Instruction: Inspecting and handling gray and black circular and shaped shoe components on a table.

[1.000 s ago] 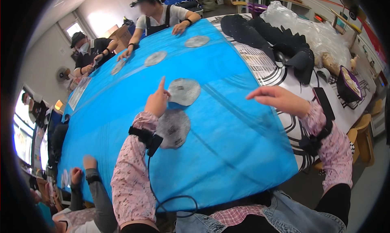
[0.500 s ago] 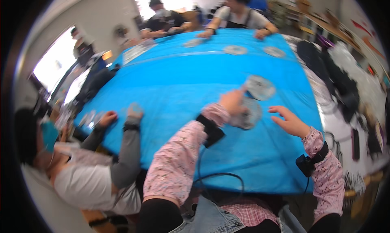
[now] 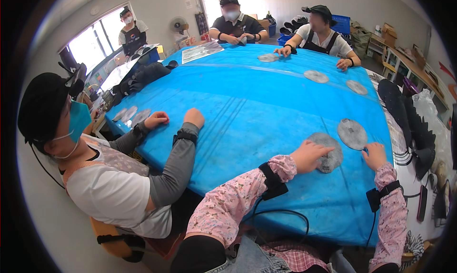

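Two round, flat grey discs lie side by side on the blue-covered table in front of me. My left hand (image 3: pixel 307 156) rests on the nearer disc (image 3: pixel 328 163), fingers stretched out over its left part. The farther disc (image 3: pixel 352 134) has a small darker square mark near its middle. At that disc's near right edge is my right hand (image 3: pixel 375 156), its fingers bent and closed at the rim. Pink flowered sleeves cover both my forearms, and a black band with a small box is strapped round each wrist.
To my left a masked person (image 3: pixel 114 173) sits with both hands on the table by several grey discs (image 3: pixel 141 116). Two people sit across, one touching a disc (image 3: pixel 268 57); two more discs (image 3: pixel 316 76) lie nearby. Black items (image 3: pixel 397 106) and a cable line the right side.
My view has shifted and steadied. My left hand has settled on the nearer disc. My right hand has come from open in the air to the farther disc's edge.
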Action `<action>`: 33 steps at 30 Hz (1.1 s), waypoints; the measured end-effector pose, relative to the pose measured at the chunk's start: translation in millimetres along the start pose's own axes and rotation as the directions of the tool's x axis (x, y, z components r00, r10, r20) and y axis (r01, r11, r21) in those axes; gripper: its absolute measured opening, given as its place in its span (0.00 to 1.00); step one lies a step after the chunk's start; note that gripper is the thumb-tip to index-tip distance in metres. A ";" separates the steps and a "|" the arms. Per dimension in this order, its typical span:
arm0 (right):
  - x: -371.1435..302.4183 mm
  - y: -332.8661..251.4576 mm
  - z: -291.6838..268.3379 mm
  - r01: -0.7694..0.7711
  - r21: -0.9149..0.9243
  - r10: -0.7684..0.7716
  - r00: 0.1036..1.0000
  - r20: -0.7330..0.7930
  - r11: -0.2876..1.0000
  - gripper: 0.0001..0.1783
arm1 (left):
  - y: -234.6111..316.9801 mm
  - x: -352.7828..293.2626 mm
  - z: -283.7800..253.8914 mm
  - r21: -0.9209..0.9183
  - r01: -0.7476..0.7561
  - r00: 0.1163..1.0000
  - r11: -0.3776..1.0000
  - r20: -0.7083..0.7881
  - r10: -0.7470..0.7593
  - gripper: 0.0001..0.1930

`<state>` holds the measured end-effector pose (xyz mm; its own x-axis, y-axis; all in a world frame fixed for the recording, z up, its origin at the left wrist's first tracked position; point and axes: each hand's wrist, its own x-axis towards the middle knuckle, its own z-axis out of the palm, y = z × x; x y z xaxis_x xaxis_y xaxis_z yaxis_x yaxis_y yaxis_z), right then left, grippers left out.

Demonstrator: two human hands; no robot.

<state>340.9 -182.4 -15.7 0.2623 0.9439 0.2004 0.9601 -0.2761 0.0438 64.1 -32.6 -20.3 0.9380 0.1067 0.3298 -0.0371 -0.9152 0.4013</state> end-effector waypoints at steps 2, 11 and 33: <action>-5.3 7.2 0.1 -0.094 -0.080 0.096 0.995 0.019 0.992 0.13 | 13.5 2.2 -10.8 0.086 -0.050 0.987 0.995 -0.147 0.062 0.28; -38.0 31.0 25.8 -0.187 0.803 0.429 0.898 -0.094 0.567 0.18 | 151.9 -58.2 -132.7 -0.752 -0.640 0.747 0.156 -0.562 0.357 0.08; -57.5 18.2 34.8 -0.145 0.702 0.434 0.865 -0.252 0.697 0.08 | 196.7 -80.3 -153.9 -0.850 -0.523 0.836 -0.061 -0.526 0.157 0.13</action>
<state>346.7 -235.4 -60.5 0.6192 0.6508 0.4395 0.6994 -0.2025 -0.6854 -71.5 -161.4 163.7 0.5969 0.1498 0.7882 -0.7816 0.3300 0.5293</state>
